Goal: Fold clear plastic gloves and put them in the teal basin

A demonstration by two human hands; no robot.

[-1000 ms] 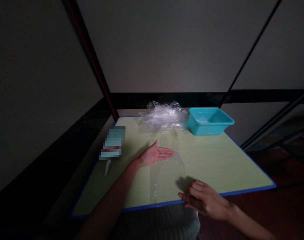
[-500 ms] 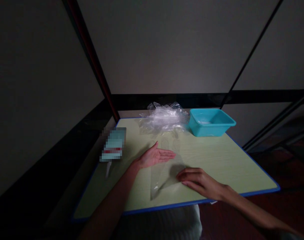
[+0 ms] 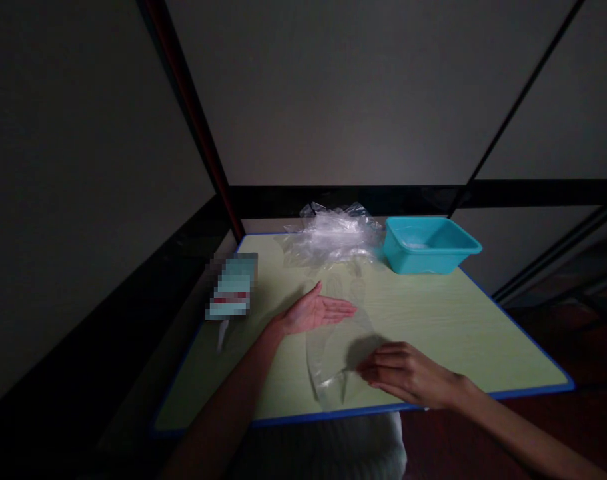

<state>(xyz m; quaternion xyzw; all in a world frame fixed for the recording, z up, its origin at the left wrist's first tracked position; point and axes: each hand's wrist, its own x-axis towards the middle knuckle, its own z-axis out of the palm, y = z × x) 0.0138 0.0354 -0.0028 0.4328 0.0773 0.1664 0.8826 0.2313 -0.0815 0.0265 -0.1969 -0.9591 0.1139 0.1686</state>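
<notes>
Clear plastic glove [image 3: 333, 350] lies flat on the table [image 3: 433, 327], near edge. Left hand [image 3: 316, 312] rests palm-up, fingers together, beside it. Right hand [image 3: 406, 373] pinches its cuff, looks like mid-donning; next needs that cuff spread open.

Teal tub [image 3: 430, 244] at far right; crumpled plastic heap [image 3: 333, 235] beside it; blurred packet [image 3: 232, 287] on left edge.

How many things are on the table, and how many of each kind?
Turquoise tub: 1
Heap of crumpled clear plastic: 1
Flat clear plastic glove, between the left hand and right hand: 1
Blurred box at the table edge: 1
Total: 4 things
</notes>
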